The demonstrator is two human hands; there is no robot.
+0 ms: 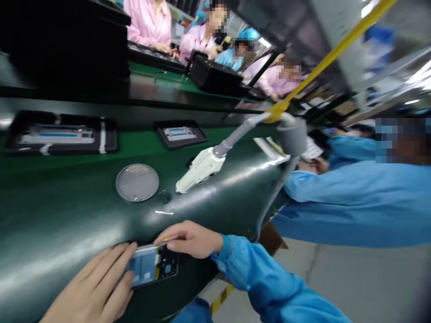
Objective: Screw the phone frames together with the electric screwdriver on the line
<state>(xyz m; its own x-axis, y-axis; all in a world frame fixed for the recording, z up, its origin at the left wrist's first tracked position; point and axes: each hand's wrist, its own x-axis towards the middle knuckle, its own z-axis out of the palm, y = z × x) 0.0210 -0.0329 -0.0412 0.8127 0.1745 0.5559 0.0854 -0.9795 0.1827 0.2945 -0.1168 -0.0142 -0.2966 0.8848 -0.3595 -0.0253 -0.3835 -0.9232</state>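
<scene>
An opened smartphone (147, 268) lies on the green bench top, its inner parts facing up: a silver-blue battery area, a yellow strip and a dark board at the right end. My left hand (97, 285) covers its left end, fingers close together and curled over the edge, gripping it. At the upper right edge of the phone, my right hand (191, 240) has its thumb and index finger pressed together, with a tiny yellow bit showing between them. What else this pinch holds is too small to tell. A round clear-grey dish (137, 182) stands beyond my hands.
A white electric screwdriver (202, 169) hangs on a grey hose over the bench. Two black trays (109, 143) (180, 134) with phone parts lie farther back. A small white strip (164, 212) lies nearby. A co-worker in a blue smock (357, 193) sits at right; others work across the line.
</scene>
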